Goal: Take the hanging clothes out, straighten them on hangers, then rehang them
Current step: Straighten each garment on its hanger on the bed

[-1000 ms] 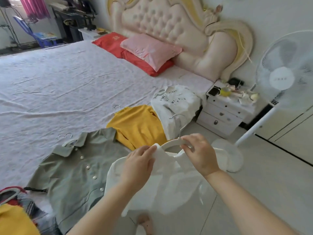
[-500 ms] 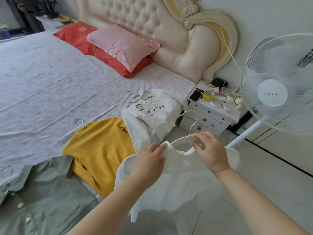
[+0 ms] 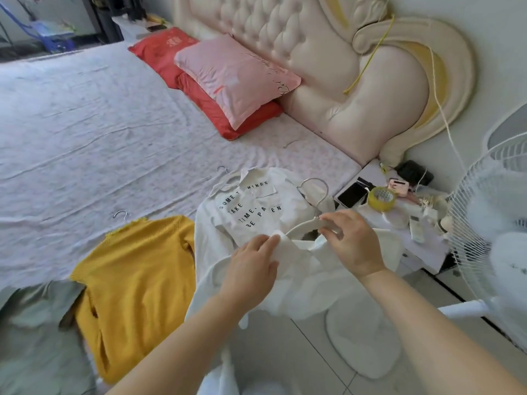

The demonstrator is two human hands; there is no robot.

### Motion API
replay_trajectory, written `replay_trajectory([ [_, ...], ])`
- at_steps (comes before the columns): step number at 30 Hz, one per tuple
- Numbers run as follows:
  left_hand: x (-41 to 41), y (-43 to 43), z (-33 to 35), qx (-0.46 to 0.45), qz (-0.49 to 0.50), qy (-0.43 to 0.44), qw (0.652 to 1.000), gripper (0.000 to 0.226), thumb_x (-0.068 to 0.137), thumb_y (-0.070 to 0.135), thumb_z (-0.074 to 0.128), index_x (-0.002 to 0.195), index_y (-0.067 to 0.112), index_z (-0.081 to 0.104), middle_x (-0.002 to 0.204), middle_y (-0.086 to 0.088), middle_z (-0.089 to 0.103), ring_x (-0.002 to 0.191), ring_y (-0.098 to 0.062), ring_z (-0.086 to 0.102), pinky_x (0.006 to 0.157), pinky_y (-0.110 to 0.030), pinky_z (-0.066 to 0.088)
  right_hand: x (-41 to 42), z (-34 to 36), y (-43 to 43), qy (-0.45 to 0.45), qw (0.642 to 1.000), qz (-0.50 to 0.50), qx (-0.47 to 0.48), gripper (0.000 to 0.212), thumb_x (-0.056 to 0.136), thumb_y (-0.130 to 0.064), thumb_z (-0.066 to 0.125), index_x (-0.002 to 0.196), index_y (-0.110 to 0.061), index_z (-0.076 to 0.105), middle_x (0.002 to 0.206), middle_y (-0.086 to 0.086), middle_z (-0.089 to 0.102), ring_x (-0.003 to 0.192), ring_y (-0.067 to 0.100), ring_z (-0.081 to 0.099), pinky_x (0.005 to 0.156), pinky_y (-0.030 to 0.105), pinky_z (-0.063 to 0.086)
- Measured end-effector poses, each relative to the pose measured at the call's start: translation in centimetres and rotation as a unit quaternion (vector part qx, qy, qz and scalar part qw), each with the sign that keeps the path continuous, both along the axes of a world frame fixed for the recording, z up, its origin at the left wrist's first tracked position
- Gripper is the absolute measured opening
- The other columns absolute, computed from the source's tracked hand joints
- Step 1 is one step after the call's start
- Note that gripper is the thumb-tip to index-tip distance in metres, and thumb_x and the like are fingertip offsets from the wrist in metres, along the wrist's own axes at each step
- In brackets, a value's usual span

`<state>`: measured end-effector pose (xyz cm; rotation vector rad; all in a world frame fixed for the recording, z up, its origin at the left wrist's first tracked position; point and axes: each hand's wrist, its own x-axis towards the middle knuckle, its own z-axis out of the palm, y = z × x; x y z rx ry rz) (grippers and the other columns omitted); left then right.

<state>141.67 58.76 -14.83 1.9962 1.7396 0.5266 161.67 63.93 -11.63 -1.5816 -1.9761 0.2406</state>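
Observation:
A white garment (image 3: 302,283) hangs on a white hanger (image 3: 305,226) with a metal hook, held in the air beside the bed. My left hand (image 3: 251,266) grips the garment's collar at the hanger's left shoulder. My right hand (image 3: 350,240) pinches the hanger's right arm together with the cloth. On the bed (image 3: 85,138) lie three garments on hangers: a white shirt with black lettering (image 3: 248,209), a yellow knit top (image 3: 137,275) and a grey-green shirt (image 3: 37,337) at the lower left.
A white nightstand (image 3: 422,243) to the right carries phones, a roll of yellow tape (image 3: 381,198) and small items. A white standing fan (image 3: 496,238) fills the right edge, its base on the tiled floor. Red and pink pillows (image 3: 228,81) lean on the padded headboard.
The view has swung right along the bed, so the grey-green shirt slid to the lower left. Both hands keep their hold on the white garment and hanger, now over the lettered shirt's edge.

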Motion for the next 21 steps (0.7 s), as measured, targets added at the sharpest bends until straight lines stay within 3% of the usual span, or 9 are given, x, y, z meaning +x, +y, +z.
replay_trajectory([
  [5, 1.1, 7.1, -0.8, -0.003, 0.019, -0.008, 1.0, 0.052, 0.09, 0.024, 0.049, 0.14, 0.023, 0.034, 0.139, 0.001, 0.04, 0.122, -0.025, 0.041, 0.101, -0.031, 0.028, 0.9, -0.6, 8.7, 0.003, 0.999, 0.029, -0.011, 0.024, 0.072, -0.004, 0.076, 0.095, -0.008, 0.071, 0.09, 0.009, 0.064, 0.085, 0.025, 0.06, 0.071, 0.015, 0.037],
  [11, -0.1, 16.9, -2.2, -0.001, 0.042, -0.022, 0.999, 0.052, 0.09, 0.022, 0.051, 0.139, 0.021, 0.036, 0.138, 0.001, 0.042, 0.121, -0.024, 0.041, 0.101, -0.031, 0.03, -0.8, -1.7, 19.5, 0.0, 0.999, 0.044, -0.029, 0.022, 0.074, -0.008, 0.075, 0.095, -0.013, 0.071, 0.088, 0.003, 0.062, 0.082, 0.02, 0.057, 0.07, 0.018, 0.04],
  [15, -1.7, 22.4, -3.1, -0.018, 0.072, -0.029, 0.997, 0.052, 0.089, 0.021, 0.052, 0.139, 0.021, 0.038, 0.137, 0.0, 0.043, 0.12, -0.024, 0.043, 0.101, -0.033, 0.033, -3.0, -2.3, 26.1, -0.002, 0.996, 0.072, -0.054, 0.021, 0.076, -0.01, 0.073, 0.096, -0.013, 0.07, 0.089, 0.003, 0.062, 0.082, 0.018, 0.056, 0.071, 0.033, 0.05],
  [21, -4.8, 28.7, -4.3, -0.04, 0.131, -0.031, 0.99, 0.05, 0.087, 0.02, 0.055, 0.136, 0.019, 0.043, 0.136, 0.0, 0.046, 0.116, -0.027, 0.047, 0.098, -0.033, 0.036, -7.1, -3.5, 34.2, -0.002, 0.988, 0.133, -0.075, 0.023, 0.075, -0.009, 0.075, 0.097, -0.012, 0.071, 0.09, 0.005, 0.064, 0.082, 0.022, 0.059, 0.071, 0.036, 0.052],
])
